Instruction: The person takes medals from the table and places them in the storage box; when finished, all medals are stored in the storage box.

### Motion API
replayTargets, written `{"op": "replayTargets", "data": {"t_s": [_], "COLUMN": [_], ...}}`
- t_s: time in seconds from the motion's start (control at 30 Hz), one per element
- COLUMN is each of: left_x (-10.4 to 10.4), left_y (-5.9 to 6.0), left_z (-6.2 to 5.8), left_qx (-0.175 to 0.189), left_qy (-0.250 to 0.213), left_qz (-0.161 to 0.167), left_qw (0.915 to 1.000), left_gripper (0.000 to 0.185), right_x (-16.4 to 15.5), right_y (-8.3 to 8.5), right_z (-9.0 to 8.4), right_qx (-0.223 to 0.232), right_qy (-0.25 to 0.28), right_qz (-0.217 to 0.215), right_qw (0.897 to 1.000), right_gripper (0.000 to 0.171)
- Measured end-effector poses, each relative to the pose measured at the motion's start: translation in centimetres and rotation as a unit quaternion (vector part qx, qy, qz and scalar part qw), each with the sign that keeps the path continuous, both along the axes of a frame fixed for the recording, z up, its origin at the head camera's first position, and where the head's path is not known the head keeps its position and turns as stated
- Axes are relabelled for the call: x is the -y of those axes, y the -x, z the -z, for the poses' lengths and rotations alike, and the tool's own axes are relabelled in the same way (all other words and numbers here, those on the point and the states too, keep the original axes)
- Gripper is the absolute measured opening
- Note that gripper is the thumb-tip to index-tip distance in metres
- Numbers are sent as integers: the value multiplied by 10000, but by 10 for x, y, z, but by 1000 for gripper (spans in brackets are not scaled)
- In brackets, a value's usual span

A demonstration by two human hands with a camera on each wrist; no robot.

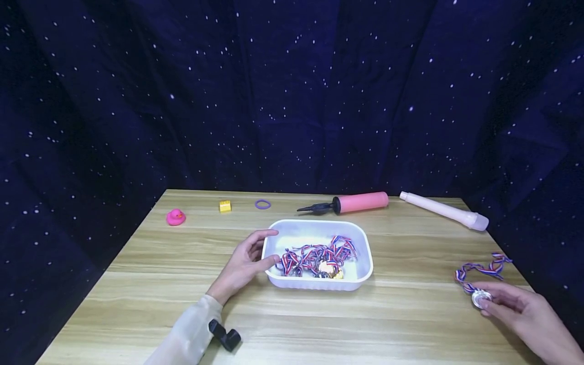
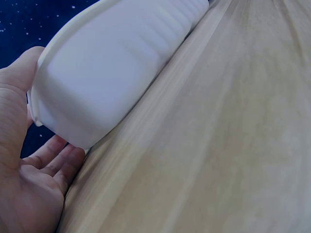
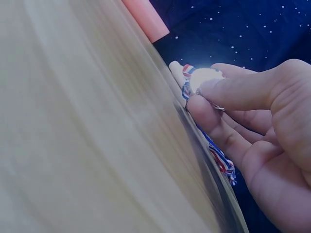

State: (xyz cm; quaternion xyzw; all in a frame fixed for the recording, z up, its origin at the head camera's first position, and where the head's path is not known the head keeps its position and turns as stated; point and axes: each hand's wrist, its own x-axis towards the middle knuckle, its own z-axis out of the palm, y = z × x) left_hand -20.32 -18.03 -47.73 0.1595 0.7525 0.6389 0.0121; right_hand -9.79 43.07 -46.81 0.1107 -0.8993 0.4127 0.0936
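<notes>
— Two hands were at work on that wooden table (image 1: 182,284), weren't they? What lay on it?

— Yes. Biggest first: the table itself, then the white tray (image 1: 362,253) at its middle, holding a tangle of ribboned medals (image 1: 319,258). Behind it lay a pink pump (image 1: 356,202) and a pale tube (image 1: 444,210); far smaller, at the back left, sat a pink duck (image 1: 175,217), a yellow brick (image 1: 225,206) and a purple ring (image 1: 262,204).

— And your left hand (image 1: 244,263)?

— It rested against the tray's left end, fingers loosely spread, thumb touching the rim — steadying it, not gripping.

— Where was the loose medal (image 1: 481,298)?

— Well to the right of the tray, near the table's right edge. My right hand (image 1: 524,312) pinched the silver disc between thumb and forefinger, the other fingers relaxed beneath. Its ribbon (image 1: 483,268) trailed away in loops on the wood.

— How would you have handled it well?

— I judged the pinch should sit firmly on the disc's faces, since the edge was thin and slippery. I thought it best to lift high enough that the ribbon hung free and didn't drag or snag, and to keep the left hand bracing the tray so it wouldn't slide.
</notes>
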Motion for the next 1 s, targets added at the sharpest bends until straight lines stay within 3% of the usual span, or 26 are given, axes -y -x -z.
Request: {"op": "replayTargets", "data": {"t_s": [0.53, 0.8, 1.0], "left_x": [0, 0, 0], "left_y": [0, 0, 2], "left_z": [1, 1, 3], "left_qx": [-5, -11, -5], "left_qy": [-18, -24, -48], "left_qz": [25, 7, 3], "left_qw": [10000, 10000, 10000], "left_gripper": [63, 63, 62], "right_x": [12, 23, 28], "right_y": [2, 4, 6], "right_z": [-3, -12, -14], "right_qx": [157, -249, -231], "right_qy": [325, 327, 386], "right_qz": [152, 458, 563], "right_qw": [9992, 9981, 9974], "right_gripper": [25, 16, 15]}}
